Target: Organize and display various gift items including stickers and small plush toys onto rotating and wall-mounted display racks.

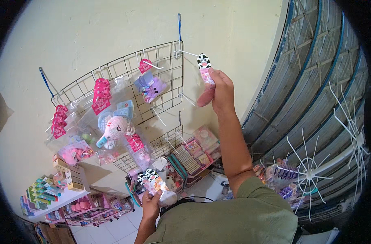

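Note:
My right hand is raised to the upper right of the wire grid, pinching a pink carded item. That card has a black-and-white cow-print top, and a dusty pink oval part shows below it. Its top is at the tip of a white display hook; I cannot tell whether the hook passes through it. Low in front of my body, my left hand is closed round a bunch of similar cow-print carded items with a pale rounded lower end. What kind of goods these are is unclear.
A black wire grid hangs on the wall with pink-topped packets and protruding hooks. Below stand filled baskets and a shelf of small boxes. A folding metal gate and a spiky white rack are right.

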A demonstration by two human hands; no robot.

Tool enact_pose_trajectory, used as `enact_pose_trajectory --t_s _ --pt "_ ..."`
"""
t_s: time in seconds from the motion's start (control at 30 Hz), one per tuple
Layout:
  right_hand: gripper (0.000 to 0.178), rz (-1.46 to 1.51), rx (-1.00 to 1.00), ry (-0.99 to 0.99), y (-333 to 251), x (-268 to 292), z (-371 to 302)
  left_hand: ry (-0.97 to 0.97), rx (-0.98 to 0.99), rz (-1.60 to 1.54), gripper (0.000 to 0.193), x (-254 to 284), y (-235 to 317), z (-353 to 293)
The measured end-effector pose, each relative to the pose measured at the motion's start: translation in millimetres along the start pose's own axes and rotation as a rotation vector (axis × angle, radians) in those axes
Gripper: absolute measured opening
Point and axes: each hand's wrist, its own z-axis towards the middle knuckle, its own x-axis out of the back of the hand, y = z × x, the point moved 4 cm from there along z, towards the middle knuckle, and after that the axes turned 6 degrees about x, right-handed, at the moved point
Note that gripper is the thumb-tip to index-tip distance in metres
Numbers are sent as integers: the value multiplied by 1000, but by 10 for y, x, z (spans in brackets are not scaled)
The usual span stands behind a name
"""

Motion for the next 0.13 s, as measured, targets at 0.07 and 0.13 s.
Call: enact_pose_trajectory --t_s 0.07,0.13 --pt "21 -6 -21 -10 48 26 50 -14 -47 -69 31 -91 78 47" --pt "21 -10 -44 -18 110 54 90 -6 -61 -66 34 -140 107 102"
